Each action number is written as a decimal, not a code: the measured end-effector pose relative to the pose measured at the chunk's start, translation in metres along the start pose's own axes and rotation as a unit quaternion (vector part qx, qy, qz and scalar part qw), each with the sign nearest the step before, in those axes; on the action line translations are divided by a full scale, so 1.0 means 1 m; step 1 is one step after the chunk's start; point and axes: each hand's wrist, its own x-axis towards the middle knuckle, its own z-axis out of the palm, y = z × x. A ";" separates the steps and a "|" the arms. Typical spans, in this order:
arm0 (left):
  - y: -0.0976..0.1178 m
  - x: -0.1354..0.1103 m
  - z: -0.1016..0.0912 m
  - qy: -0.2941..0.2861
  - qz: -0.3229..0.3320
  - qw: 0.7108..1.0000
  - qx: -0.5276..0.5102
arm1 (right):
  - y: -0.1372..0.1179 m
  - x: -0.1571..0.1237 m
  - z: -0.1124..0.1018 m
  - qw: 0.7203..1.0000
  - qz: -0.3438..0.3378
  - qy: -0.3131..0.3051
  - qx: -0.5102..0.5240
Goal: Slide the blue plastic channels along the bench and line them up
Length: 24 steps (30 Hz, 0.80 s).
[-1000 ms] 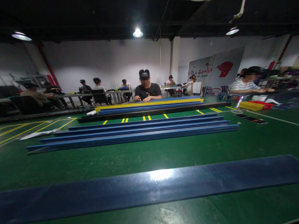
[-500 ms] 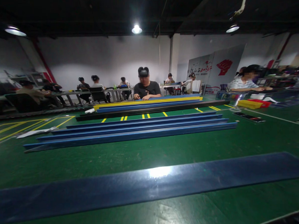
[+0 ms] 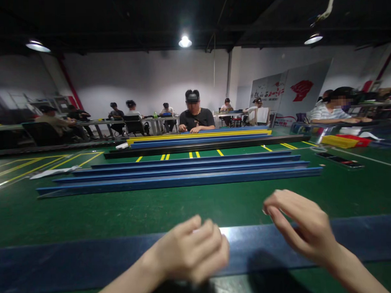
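A long flat dark blue strip (image 3: 74,262) lies across the green table (image 3: 120,212) right in front of me. My left hand (image 3: 192,252) hovers over the strip's middle with its fingers curled in; I see nothing in it. My right hand (image 3: 301,226) is just to the right, above the strip, with fingers bent downward and slightly apart, holding nothing. Beyond both hands lies a row of long blue rails (image 3: 180,175) side by side.
Farther back lie a black bar (image 3: 208,146) and stacked yellow and blue strips (image 3: 198,137), with a person (image 3: 196,116) seated behind them. Yellow and red trays (image 3: 342,141) sit at the right near another person (image 3: 335,112). Other people sit at distant tables.
Both my hands have come up into view over the near blue strip; earlier neither was visible. The view has shifted slightly.
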 end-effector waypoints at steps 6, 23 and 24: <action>-0.089 0.055 0.063 -0.105 -0.173 0.979 0.015 | 0.073 0.042 0.056 0.943 0.220 -0.246 -0.044; -0.116 0.086 0.152 -0.125 -0.291 0.948 -0.026 | 0.158 0.026 0.111 0.875 0.357 -0.310 -0.107; -0.115 0.084 0.151 -0.127 -0.288 0.949 -0.025 | 0.156 0.027 0.112 0.872 0.360 -0.308 -0.122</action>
